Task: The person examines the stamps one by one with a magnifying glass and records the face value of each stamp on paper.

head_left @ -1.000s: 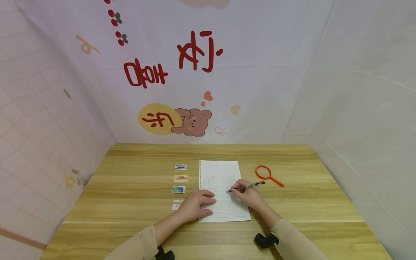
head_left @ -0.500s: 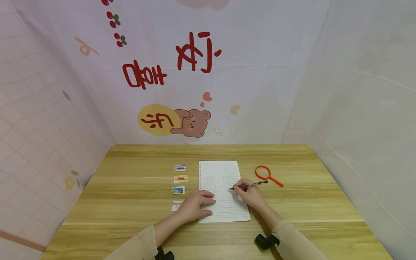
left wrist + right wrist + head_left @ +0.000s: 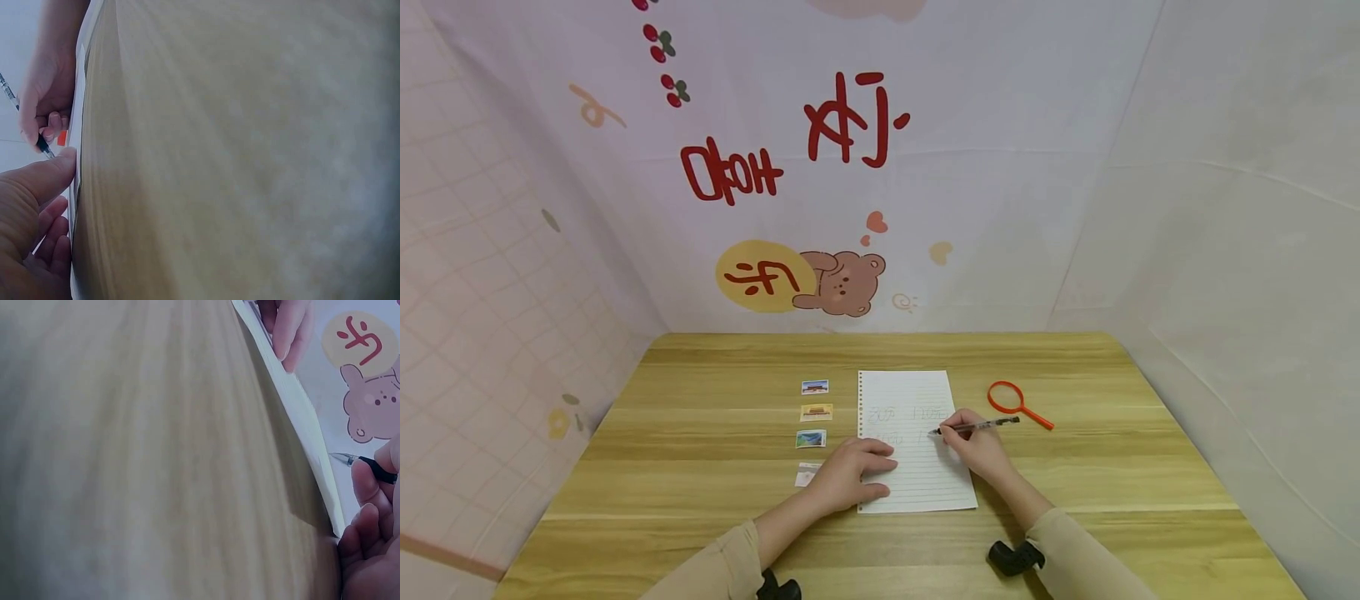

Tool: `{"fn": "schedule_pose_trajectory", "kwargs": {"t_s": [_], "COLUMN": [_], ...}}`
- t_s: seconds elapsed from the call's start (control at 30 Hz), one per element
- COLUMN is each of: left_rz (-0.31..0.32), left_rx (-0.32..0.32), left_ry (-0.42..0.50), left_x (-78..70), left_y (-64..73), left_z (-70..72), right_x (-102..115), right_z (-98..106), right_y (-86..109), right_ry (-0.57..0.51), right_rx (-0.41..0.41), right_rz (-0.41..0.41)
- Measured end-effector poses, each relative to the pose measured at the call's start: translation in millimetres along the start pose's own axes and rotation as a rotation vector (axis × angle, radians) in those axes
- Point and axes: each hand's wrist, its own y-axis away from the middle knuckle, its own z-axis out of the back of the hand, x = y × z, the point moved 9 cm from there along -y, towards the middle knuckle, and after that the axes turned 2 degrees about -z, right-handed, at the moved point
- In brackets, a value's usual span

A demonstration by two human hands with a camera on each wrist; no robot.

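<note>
A sheet of lined paper (image 3: 917,487) with punched holes down its left side lies on the table, with handwritten figures in two rows on its upper half. My right hand (image 3: 981,452) pinches a pen (image 3: 988,424), the tip right at the second row of writing. In the right wrist view the tip of the pen (image 3: 347,459) shows close over the paper (image 3: 300,412). My left hand (image 3: 850,477) rests flat with fingers spread on the left part of the sheet. Its wrist partly covers the lowest stamp-like card (image 3: 806,474).
Left of the paper, small picture cards stand in a column: a blue one (image 3: 815,387), a yellow one (image 3: 817,412) and a green-blue one (image 3: 811,438). A red magnifying glass (image 3: 1021,406) lies on the wooden table (image 3: 700,417) to the right. A printed cloth wall (image 3: 970,208) stands behind.
The pen tip has shifted slightly up and right on the second row, and its back end points further right. A stroke shows beside the tip. My left hand stays in place.
</note>
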Motion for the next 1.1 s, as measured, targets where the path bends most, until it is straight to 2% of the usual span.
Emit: {"fn": "schedule_pose_trajectory", "kwargs": {"t_s": [0.5,0.67,0.87,1.1], "left_rz": [-0.003,-0.012,-0.016,0.001], "left_rx": [-0.007,-0.016,-0.012,-0.01], "left_ry": [0.005,0.008,-0.005,0.009], "left_x": [0.5,0.4,0.6,1.0], "left_y": [0.6,0.7,1.2,0.4], "left_z": [1.0,0.9,0.5,0.6], "right_x": [-2.0,0.9,4.5,5.9], "right_z": [-1.6,-3.8,-8.2,-4.4], "right_y": [-2.1,-1.4,0.1,1.1], "right_ry": [0.06,0.12,0.101,0.068], "right_rx": [-0.031,-0.017,0.04,0.015], "right_rz": [-0.001,0.039,0.102,0.102]}}
